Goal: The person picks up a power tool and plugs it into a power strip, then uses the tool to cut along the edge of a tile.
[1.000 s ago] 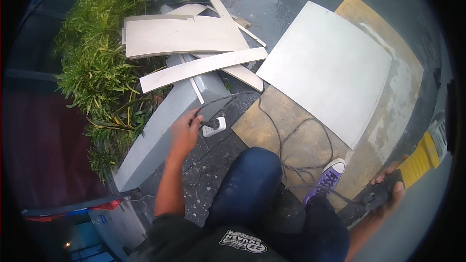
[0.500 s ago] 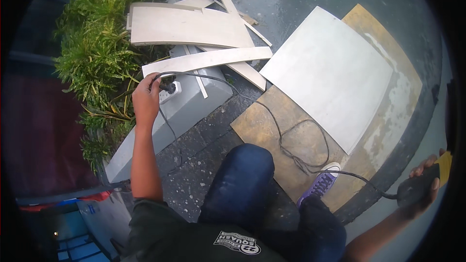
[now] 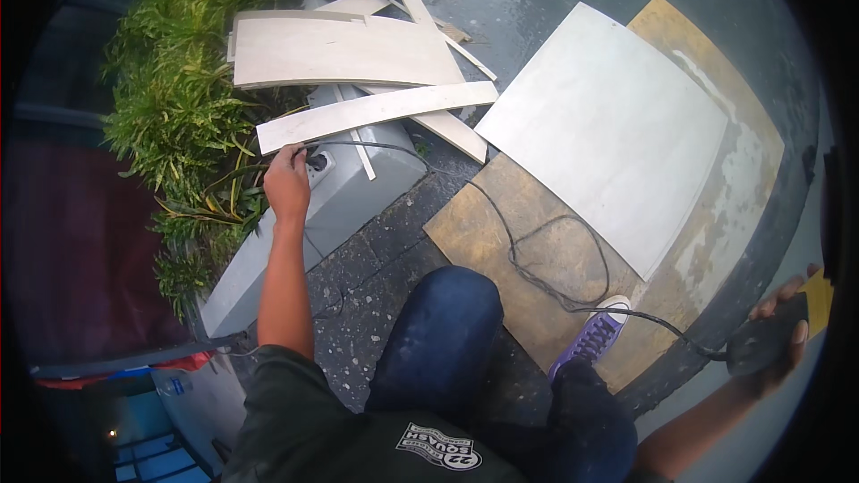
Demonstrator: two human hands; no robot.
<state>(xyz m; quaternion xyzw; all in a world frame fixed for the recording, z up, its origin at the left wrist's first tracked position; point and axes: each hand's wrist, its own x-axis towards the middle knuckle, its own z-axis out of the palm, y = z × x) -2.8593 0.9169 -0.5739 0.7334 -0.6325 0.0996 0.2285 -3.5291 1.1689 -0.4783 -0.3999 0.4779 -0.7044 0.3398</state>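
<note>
My left hand (image 3: 287,186) is closed at the thin black power cable (image 3: 512,241), beside a white socket block (image 3: 320,170). A dark plug (image 3: 317,162) shows at the socket's face, partly hidden by my fingers; whether it is fully seated cannot be told. From there the cable runs right over the boards in loose loops to a black and yellow power tool (image 3: 762,336). My right hand (image 3: 795,313) has its fingers wrapped round the tool's body near the right rim of the view, where part of the tool is cut off.
Pale cut boards (image 3: 344,49) and strips lie piled on the grey kerb (image 3: 376,161) by green plants (image 3: 183,89). A large white sheet (image 3: 608,134) rests on stained brown boards (image 3: 488,215). My purple shoe (image 3: 588,340) is on the brown board; the dark ground (image 3: 501,0) looks wet.
My left hand has shifted slightly right and down beside the socket, and the cable near it lies lower and straighter. My right hand keeps its hold on the tool.
</note>
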